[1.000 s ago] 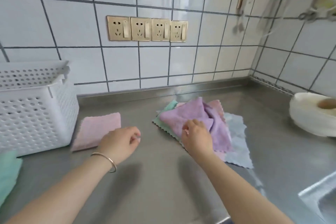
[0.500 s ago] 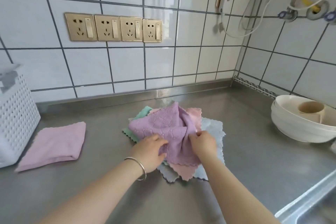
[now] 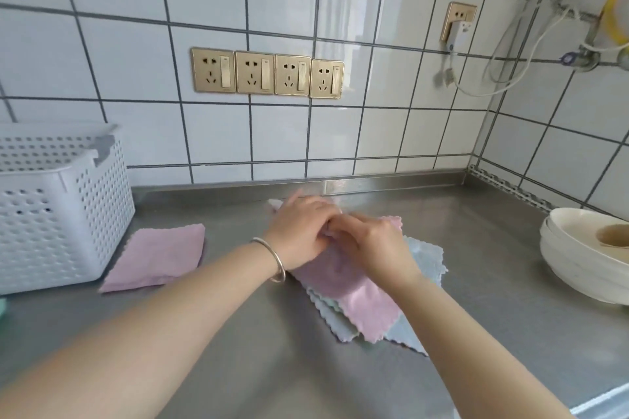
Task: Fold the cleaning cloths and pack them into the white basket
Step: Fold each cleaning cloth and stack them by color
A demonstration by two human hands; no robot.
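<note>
Near the middle of the frame, both hands meet over a stack of cloths point(image 3: 422, 258) lying on the steel tabletop point(image 3: 476, 235). The left hand point(image 3: 301, 231) and right hand point(image 3: 371, 245) touch each other, their fingers curled closed on the top purple cloth point(image 3: 360, 303), pinching its far end. That cloth's long axis runs diagonally, from the hands at centre down toward the lower right, where its scalloped corner points. Beneath it, pale blue and green cloth edges fan out, and a pink corner shows just right of the right hand. A silver bracelet point(image 3: 275, 258) circles the left wrist.

Left of centre, a folded pink cloth point(image 3: 156, 258) lies flat on the tabletop, well apart from the stack; its left corner is just beside the white basket point(image 3: 68, 214), which stands at the left edge of the frame. Whether anything lies inside the basket cannot be told.

At the right edge sits a stack of cream bowls point(image 3: 578, 258). On the tiled wall, four gold sockets point(image 3: 267, 73) form a row, with a fifth higher to the right holding a white plug point(image 3: 457, 32). No writing or brand can be read anywhere.
</note>
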